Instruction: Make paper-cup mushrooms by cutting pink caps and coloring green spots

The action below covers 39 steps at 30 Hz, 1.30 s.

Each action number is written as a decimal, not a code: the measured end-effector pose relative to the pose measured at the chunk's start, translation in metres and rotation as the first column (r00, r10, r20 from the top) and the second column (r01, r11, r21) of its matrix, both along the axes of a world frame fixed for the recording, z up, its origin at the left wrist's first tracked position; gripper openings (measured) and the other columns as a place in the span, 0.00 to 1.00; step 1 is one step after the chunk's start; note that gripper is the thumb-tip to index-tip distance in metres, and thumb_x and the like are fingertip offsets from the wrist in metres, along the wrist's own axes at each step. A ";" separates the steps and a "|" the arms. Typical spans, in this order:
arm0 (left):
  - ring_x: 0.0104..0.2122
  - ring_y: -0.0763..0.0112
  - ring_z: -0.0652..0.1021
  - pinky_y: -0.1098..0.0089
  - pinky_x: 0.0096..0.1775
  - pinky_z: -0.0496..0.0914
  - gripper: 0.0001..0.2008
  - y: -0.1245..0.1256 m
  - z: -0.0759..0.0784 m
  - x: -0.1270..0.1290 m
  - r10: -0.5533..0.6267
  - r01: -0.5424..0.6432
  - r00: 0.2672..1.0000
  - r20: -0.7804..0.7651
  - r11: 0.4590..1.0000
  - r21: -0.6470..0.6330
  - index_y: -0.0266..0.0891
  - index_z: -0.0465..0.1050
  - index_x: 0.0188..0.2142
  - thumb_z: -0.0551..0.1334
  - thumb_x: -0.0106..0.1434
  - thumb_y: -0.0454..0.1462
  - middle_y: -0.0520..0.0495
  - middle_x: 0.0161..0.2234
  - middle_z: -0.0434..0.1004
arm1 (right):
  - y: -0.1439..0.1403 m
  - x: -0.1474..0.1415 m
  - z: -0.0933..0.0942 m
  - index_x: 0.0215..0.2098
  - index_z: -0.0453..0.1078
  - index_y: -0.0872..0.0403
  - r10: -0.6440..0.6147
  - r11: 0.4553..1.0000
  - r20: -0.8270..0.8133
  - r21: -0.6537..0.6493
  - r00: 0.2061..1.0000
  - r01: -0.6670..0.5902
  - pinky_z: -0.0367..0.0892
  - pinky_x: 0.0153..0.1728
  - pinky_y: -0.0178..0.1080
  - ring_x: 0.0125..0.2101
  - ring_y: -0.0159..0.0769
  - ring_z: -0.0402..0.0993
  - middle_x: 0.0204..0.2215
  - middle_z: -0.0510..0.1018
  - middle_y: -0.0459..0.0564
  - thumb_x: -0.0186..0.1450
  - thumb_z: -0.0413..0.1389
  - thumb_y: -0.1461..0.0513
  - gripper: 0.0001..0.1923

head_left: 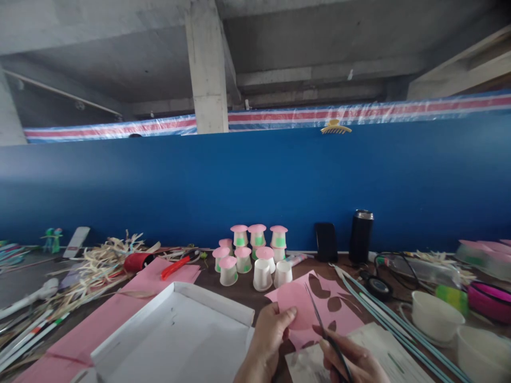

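Note:
My left hand (pixel 268 335) pinches a pink paper circle (pixel 296 306) at its lower left edge, near the table's front. My right hand (pixel 353 361) grips slim scissors (pixel 319 318), whose blades point up across the circle's right side. Under the circle lies a pink paper sheet (pixel 339 308) with several round and leaf-shaped holes cut out of it. Just beyond stand several white paper cups (pixel 262 274), most of them upside down with pink paper tops and some with green bands.
A white shallow box lid (pixel 175 330) lies left of my hands on pink paper sheets (pixel 115 314). Straw strips (pixel 99 263), a red cutter (pixel 175 266), a black flask (pixel 361 235), a phone (pixel 326 242), tape (pixel 378 287), green rods (pixel 383 314) and white bowls (pixel 435 315) crowd the table before a blue partition (pixel 255 181).

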<state>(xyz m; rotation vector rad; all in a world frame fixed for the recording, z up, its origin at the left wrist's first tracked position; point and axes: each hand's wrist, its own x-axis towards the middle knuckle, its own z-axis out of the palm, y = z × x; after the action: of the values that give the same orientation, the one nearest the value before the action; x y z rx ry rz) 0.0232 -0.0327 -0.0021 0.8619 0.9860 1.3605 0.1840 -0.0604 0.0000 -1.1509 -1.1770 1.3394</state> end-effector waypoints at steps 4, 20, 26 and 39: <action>0.18 0.80 0.60 0.74 0.22 0.51 0.20 -0.002 0.004 0.001 0.017 -0.016 1.000 0.019 1.000 -0.025 0.33 0.74 0.26 0.71 0.43 0.48 0.53 0.18 0.66 | 0.002 0.000 -0.004 0.40 0.79 0.59 -0.002 1.000 0.005 -0.001 1.000 0.002 0.56 0.18 0.33 0.15 0.28 0.61 0.14 0.69 0.44 0.46 0.65 0.49 0.28; 0.18 0.79 0.60 0.73 0.24 0.51 0.18 -0.005 0.009 0.003 0.032 -0.032 0.999 0.024 0.999 -0.023 0.34 0.74 0.26 0.70 0.43 0.46 0.53 0.19 0.67 | 0.007 0.000 -0.015 0.41 0.79 0.59 -0.032 0.999 0.032 0.014 0.999 0.032 0.52 0.16 0.32 0.12 0.25 0.59 0.13 0.67 0.43 0.48 0.64 0.50 0.27; 0.18 0.79 0.60 0.74 0.24 0.52 0.18 -0.006 0.009 0.003 0.029 -0.029 1.000 0.010 0.999 -0.017 0.33 0.74 0.28 0.70 0.44 0.46 0.53 0.19 0.67 | 0.007 -0.001 -0.018 0.39 0.79 0.58 -0.066 0.998 0.020 0.015 0.998 0.066 0.52 0.14 0.31 0.11 0.24 0.58 0.12 0.66 0.41 0.47 0.64 0.49 0.27; 0.20 0.82 0.63 0.79 0.24 0.56 0.18 0.010 -0.009 -0.005 0.189 -0.173 0.954 0.234 0.981 -0.087 0.34 0.71 0.25 0.73 0.40 0.43 0.55 0.19 0.65 | 0.011 0.001 -0.016 0.35 0.79 0.57 -0.162 0.987 -0.180 -0.041 0.970 0.157 0.64 0.18 0.33 0.19 0.32 0.68 0.16 0.71 0.46 0.41 0.67 0.48 0.28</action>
<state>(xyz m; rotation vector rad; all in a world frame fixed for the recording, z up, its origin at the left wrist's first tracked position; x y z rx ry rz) 0.0179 -0.0223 -0.0109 0.5505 0.9308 1.5396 0.1847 -0.0492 -0.0155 -1.0918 -0.9172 1.3098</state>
